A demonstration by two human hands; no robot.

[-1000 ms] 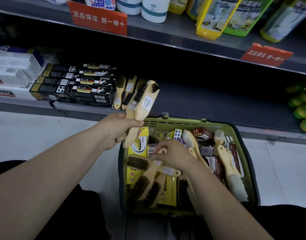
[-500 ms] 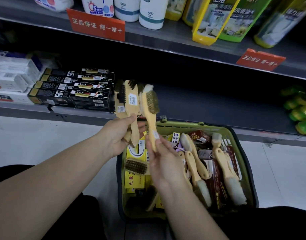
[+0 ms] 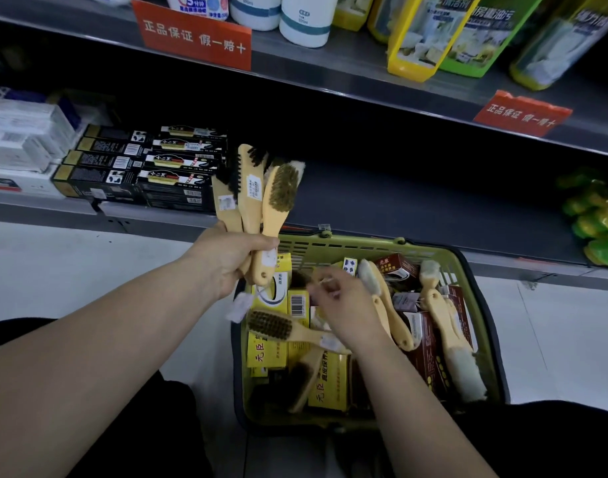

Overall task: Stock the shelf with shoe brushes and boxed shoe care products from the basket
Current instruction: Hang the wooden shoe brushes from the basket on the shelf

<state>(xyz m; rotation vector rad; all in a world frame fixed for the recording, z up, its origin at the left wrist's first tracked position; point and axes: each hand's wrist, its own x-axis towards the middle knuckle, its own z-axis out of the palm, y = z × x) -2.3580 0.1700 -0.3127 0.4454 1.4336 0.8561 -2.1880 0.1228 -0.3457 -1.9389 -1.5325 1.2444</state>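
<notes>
At the centre the left hand (image 3: 231,262) grips three shoe brushes (image 3: 252,191) by their handles. The right hand (image 3: 343,305), over the basket (image 3: 364,243), is blurred, its fingers unclear. A fourth brush could loosen this crowded grip.

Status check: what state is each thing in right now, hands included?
left hand: grips three brushes by the handles, raised before the lower shelf.
three brushes: upright, bristle ends up, not shelved.
right hand: over the basket, blurred; grip unclear.
basket: on the floor, holding brushes and boxes.
loose brush: lying atop yellow boxes, bristles up.
black boxes: stacked flat on the lower shelf.
</notes>
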